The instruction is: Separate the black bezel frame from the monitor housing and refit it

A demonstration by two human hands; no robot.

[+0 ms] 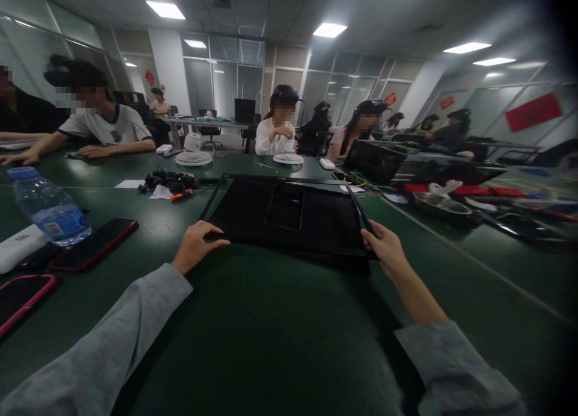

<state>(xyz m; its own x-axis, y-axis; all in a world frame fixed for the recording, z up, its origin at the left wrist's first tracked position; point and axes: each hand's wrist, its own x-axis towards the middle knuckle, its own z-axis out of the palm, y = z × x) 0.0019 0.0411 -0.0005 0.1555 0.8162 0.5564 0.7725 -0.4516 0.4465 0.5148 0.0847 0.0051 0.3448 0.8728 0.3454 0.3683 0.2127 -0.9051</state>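
Note:
A flat black panel with a thin frame (pixel 332 220) spans the space between my hands over the green table (pixel 253 332). A rectangular recess shows in its middle. My right hand (pixel 385 244) has its thumb and fingers closed on the panel's right edge, near the lower corner. At the lower left corner is my left hand (pixel 197 242), with its thumb and forefinger apart around the frame's corner; whether they press on it is hard to make out. Below the panel's right end, a dark shadow falls on the table.
On the left are a water bottle (pixel 52 214), a red-edged phone (pixel 97 244) and a pink-edged phone (pixel 20 298). Behind lie black cables (pixel 169 180) and a white fan (pixel 193 157). A metal bowl (pixel 442 205) and tools are at right. Several people sit beyond.

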